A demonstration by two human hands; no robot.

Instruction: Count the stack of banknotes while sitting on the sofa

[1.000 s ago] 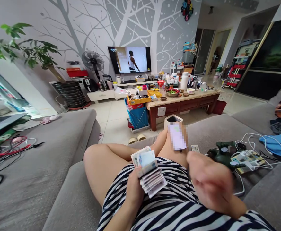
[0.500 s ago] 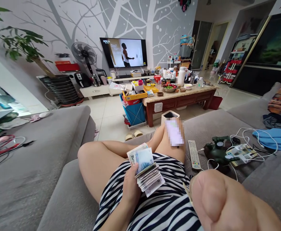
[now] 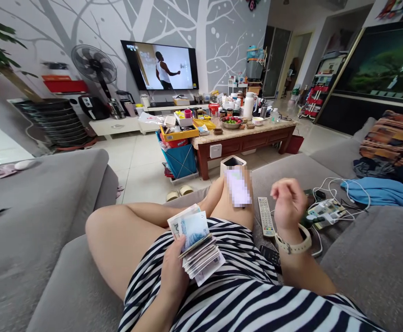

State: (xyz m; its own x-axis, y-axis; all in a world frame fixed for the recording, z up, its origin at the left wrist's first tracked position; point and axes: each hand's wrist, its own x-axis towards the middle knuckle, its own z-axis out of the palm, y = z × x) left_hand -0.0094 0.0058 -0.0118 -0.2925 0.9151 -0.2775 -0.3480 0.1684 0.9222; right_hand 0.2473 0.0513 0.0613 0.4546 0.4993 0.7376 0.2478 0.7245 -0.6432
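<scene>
Head view is showing the left hand (image 3: 173, 272) lying nearest, over a striped lap, its fingers wrapping one thick stack of banknotes (image 3: 196, 246); the exact number of notes is too fine to count. Just right, the right hand (image 3: 287, 205) is hovering with its fingers loosely curled and holding nothing, a pale watch (image 3: 294, 242) sitting on its wrist. Between the hands, two remote controls are resting on the grey sofa (image 3: 360, 258): one white remote (image 3: 265, 216) beside the knee and one dark remote (image 3: 269, 254) closer in. Beyond the right hand, one tangle of white cables (image 3: 339, 198) is lying beside blue cloth (image 3: 381, 192). Farther off, one white bin (image 3: 232, 163) is standing before one cluttered wooden desk (image 3: 242, 140). One fan (image 3: 94, 67) and one television (image 3: 161, 64) are standing farthest away.
</scene>
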